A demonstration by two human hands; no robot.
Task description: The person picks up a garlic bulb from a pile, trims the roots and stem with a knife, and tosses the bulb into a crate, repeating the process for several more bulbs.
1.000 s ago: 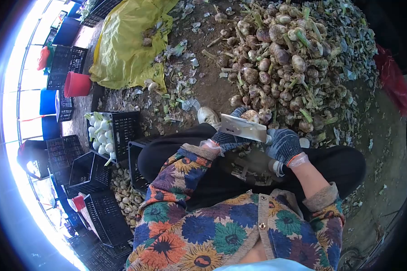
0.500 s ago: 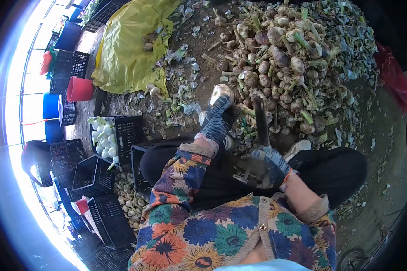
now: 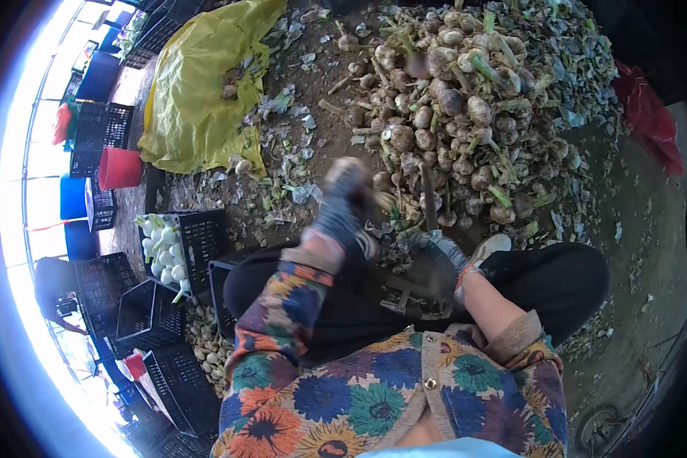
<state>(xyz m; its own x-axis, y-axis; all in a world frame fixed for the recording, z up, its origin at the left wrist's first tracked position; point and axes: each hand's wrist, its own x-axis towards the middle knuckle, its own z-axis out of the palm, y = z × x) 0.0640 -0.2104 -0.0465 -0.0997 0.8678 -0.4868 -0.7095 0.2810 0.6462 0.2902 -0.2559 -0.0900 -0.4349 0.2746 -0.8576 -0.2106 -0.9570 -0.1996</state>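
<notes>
My left hand (image 3: 343,200), in a grey patterned glove, is closed round a garlic bulb (image 3: 348,168), both blurred by motion, above the dirt floor left of the heap. My right hand (image 3: 440,252), gloved too, is wrapped round a dark long tool (image 3: 428,197) that points up towards the garlic heap (image 3: 466,114). Pale stems (image 3: 385,201) show between the two hands. A metal piece (image 3: 404,298) lies below them, between my crossed legs.
A yellow sheet (image 3: 206,88) lies at the upper left. Black crates, one with peeled white bulbs (image 3: 162,250), stand at the left near a red bucket (image 3: 120,168). Small bulbs (image 3: 210,343) lie beside them. A person (image 3: 53,286) bends at the far left.
The view has shifted, so most things sit further left. My left hand has moved a little left with the bulb. At the far left the person's arm now shows.
</notes>
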